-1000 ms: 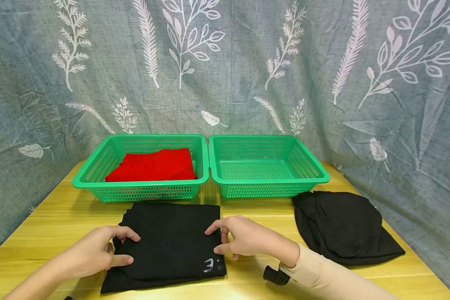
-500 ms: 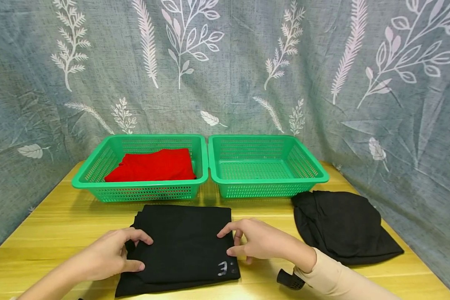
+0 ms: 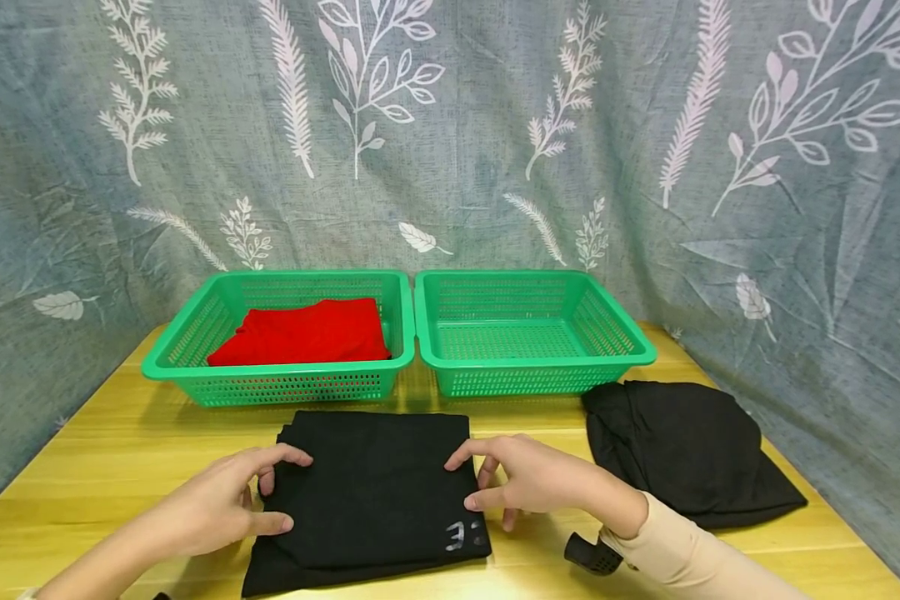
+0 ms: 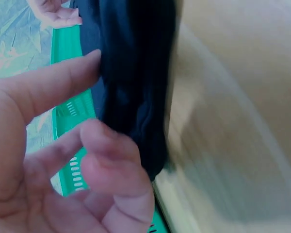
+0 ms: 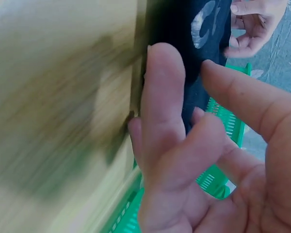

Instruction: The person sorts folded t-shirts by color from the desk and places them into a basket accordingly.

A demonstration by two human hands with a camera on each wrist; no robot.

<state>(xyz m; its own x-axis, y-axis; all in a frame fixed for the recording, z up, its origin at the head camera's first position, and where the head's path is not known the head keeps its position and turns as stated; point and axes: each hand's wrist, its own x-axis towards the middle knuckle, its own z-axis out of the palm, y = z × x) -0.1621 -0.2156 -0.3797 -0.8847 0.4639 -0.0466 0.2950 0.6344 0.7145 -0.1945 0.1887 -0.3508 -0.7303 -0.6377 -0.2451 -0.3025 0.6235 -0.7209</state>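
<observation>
A folded black garment [image 3: 375, 492] with a small pale print near its lower right corner lies flat on the table in the head view. At its left edge is my left hand [image 3: 221, 504], with thumb and forefinger on the top layer and the other fingers loosely bent beside the edge. My right hand [image 3: 528, 479] touches the right edge likewise, thumb and forefinger apart on the cloth. Both wrist views show the thumbs against the garment [image 4: 131, 58] and the bent fingers beside its side, not wrapped round it. Some fingertips are hidden.
A green basket [image 3: 285, 385] holding a red folded cloth [image 3: 315, 333] stands behind the garment. Beside it is a second green basket [image 3: 510, 342] with nothing visible inside. Another black cloth [image 3: 682, 450] lies at the right, near the table edge. A patterned curtain [image 3: 450, 150] hangs behind.
The black garment has slid to the right across the table, both hands moving along with it. Most of that shift came before the last half second. Baskets and other cloth stay put.
</observation>
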